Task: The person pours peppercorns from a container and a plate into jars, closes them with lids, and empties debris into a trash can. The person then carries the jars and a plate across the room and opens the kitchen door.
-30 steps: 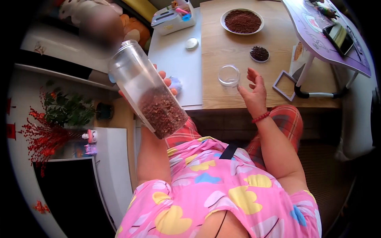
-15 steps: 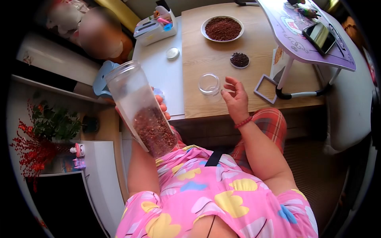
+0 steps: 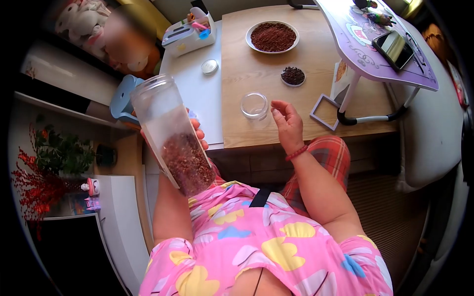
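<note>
A large clear jar [image 3: 173, 138], open at the top and tilted, holds reddish-brown granules in its lower half. My left hand [image 3: 197, 132] is wrapped round it from behind, with only the fingertips showing at its right side. Over the wooden table's front edge, my right hand [image 3: 288, 123] is raised with its fingers curled and the thumb near the index finger; nothing shows in it. Just left of that hand stands a small clear empty jar [image 3: 254, 105]. Behind are a small dish of dark bits [image 3: 293, 76] and a white plate of reddish-brown granules [image 3: 272, 37].
A round lid [image 3: 209, 67] and a white organizer box [image 3: 190, 37] sit on the white surface at left. A purple folding table [image 3: 375, 49] bearing a phone [image 3: 393, 50] stands at right, beside a small frame [image 3: 325, 112]. A blue stool [image 3: 124, 98] is behind the large jar.
The view has shifted, so the table items appear further left and slightly lower. My right hand's fingers have drawn closer together. My left hand still holds the large jar.
</note>
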Available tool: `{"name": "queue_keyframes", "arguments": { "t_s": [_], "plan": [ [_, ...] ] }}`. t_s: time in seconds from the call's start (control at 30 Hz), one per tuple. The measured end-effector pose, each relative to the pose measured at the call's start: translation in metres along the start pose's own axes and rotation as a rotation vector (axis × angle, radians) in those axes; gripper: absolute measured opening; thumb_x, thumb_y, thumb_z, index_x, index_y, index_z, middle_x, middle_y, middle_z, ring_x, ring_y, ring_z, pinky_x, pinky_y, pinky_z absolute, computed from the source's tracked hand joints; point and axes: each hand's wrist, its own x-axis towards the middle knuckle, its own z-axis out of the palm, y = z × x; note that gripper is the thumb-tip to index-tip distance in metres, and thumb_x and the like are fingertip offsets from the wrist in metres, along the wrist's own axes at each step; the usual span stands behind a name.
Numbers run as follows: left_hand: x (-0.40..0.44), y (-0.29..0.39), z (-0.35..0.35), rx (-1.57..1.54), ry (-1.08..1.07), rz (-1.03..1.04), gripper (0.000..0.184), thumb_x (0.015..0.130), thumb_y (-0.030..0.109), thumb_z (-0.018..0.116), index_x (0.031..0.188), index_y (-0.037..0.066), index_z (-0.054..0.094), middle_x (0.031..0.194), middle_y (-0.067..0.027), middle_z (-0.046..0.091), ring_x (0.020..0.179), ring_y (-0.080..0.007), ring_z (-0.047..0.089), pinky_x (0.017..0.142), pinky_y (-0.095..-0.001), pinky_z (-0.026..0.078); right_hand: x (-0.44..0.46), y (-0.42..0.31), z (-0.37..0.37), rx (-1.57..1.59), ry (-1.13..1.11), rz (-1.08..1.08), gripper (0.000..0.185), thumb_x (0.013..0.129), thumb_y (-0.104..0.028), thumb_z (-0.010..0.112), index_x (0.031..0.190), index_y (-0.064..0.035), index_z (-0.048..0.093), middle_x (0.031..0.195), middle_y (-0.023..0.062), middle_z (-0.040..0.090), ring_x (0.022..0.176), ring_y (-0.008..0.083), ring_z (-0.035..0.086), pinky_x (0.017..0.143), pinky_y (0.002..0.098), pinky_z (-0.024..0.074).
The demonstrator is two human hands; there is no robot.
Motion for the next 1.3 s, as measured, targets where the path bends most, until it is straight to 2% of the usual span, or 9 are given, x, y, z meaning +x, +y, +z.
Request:
{"name": "queue_keyframes", "arguments": {
  "t_s": [0.07, 0.3, 0.67, 0.83, 0.97, 1.03, 1.2, 1.27, 1.3],
  "plan": [
    [0.0, -0.002, 0.0, -0.011, 0.142, 0.044, 0.089, 0.073, 0.066, 0.051, 0.127, -0.002, 0.032, 0.108, -0.0276, 0.05, 0.095, -0.0399, 0.056, 0.076, -0.054, 0.049, 0.001, 0.003, -0.001, 0.022, 0.011, -0.012, 0.022, 0.085, -0.009, 0.055, 0.105, -0.0008, 0.056, 0.097, 0.008, 0.06, 0.087, 0.0132, 0.056, 0.075, 0.0254, 0.046],
    [0.001, -0.002, 0.007, 0.082, 0.271, 0.109, 0.088, 0.074, 0.067, 0.049, 0.122, -0.005, 0.035, 0.1, -0.0268, 0.054, 0.085, -0.0358, 0.061, 0.067, -0.0495, 0.054, 0.001, 0.004, -0.001, 0.068, -0.008, 0.031, 0.021, 0.086, -0.008, 0.054, 0.105, -0.0011, 0.056, 0.095, 0.0059, 0.061, 0.087, 0.0106, 0.055, 0.075, 0.0233, 0.0448],
    [0.001, 0.003, 0.012, 0.131, 0.318, 0.146, 0.087, 0.073, 0.068, 0.049, 0.121, -0.003, 0.038, 0.099, -0.0254, 0.054, 0.082, -0.0347, 0.061, 0.064, -0.0475, 0.055, 0.001, 0.002, -0.002, 0.075, -0.042, 0.065, 0.023, 0.087, -0.01, 0.054, 0.108, -0.0018, 0.054, 0.099, 0.0046, 0.059, 0.089, 0.0098, 0.054, 0.076, 0.022, 0.0429],
    [0.001, 0.002, 0.007, 0.135, 0.271, 0.276, 0.093, 0.068, 0.072, 0.051, 0.125, 0.0, 0.035, 0.108, -0.0201, 0.052, 0.098, -0.0314, 0.055, 0.076, -0.0475, 0.051, 0.001, 0.004, -0.002, 0.055, -0.022, 0.06, 0.021, 0.086, -0.01, 0.055, 0.105, -0.0008, 0.055, 0.096, 0.0051, 0.059, 0.086, 0.0102, 0.054, 0.077, 0.0232, 0.0437],
    [-0.003, 0.002, 0.004, 0.143, 0.302, 0.342, 0.095, 0.065, 0.074, 0.051, 0.127, 0.003, 0.034, 0.11, -0.0168, 0.051, 0.101, -0.0285, 0.052, 0.082, -0.0471, 0.047, 0.001, 0.005, -0.003, 0.016, -0.016, 0.058, 0.022, 0.086, -0.01, 0.055, 0.105, -0.001, 0.055, 0.096, 0.0049, 0.059, 0.085, 0.0103, 0.055, 0.077, 0.0235, 0.0442],
    [-0.005, 0.006, 0.003, 0.298, 0.445, 0.444, 0.096, 0.064, 0.075, 0.05, 0.128, 0.005, 0.033, 0.11, -0.0152, 0.051, 0.1, -0.0275, 0.052, 0.084, -0.0455, 0.046, 0.002, 0.006, -0.004, 0.002, -0.016, 0.054, 0.021, 0.086, -0.009, 0.055, 0.105, -0.001, 0.055, 0.096, 0.0049, 0.06, 0.085, 0.0104, 0.055, 0.076, 0.0236, 0.0443],
    [-0.018, 0.037, -0.029, 0.428, 0.401, 0.486, 0.093, 0.067, 0.07, 0.054, 0.13, 0.006, 0.031, 0.117, -0.0168, 0.048, 0.106, -0.0307, 0.05, 0.088, -0.0452, 0.045, 0.002, 0.007, -0.004, -0.022, -0.018, 0.107, 0.027, 0.084, -0.007, 0.056, 0.11, -0.002, 0.052, 0.1, 0.0067, 0.058, 0.087, 0.0118, 0.055, 0.077, 0.0246, 0.0452],
    [-0.021, 0.043, -0.039, 0.46, 0.609, 0.533, 0.093, 0.067, 0.07, 0.054, 0.132, 0.007, 0.03, 0.121, -0.0167, 0.047, 0.109, -0.0322, 0.048, 0.09, -0.0458, 0.044, 0.0, 0.009, -0.003, -0.055, -0.037, 0.125, 0.031, 0.082, -0.006, 0.057, 0.113, -0.0027, 0.05, 0.103, 0.0072, 0.057, 0.089, 0.0128, 0.055, 0.076, 0.0254, 0.0457],
    [-0.022, 0.045, -0.047, 0.418, 0.59, 0.532, 0.092, 0.068, 0.069, 0.054, 0.133, 0.009, 0.029, 0.124, -0.0172, 0.045, 0.111, -0.0346, 0.047, 0.091, -0.047, 0.043, -0.001, 0.01, -0.002, -0.081, -0.049, 0.141, 0.037, 0.08, -0.004, 0.058, 0.116, -0.0034, 0.048, 0.105, 0.0078, 0.056, 0.09, 0.0137, 0.055, 0.075, 0.0263, 0.0463]
  ]
}}
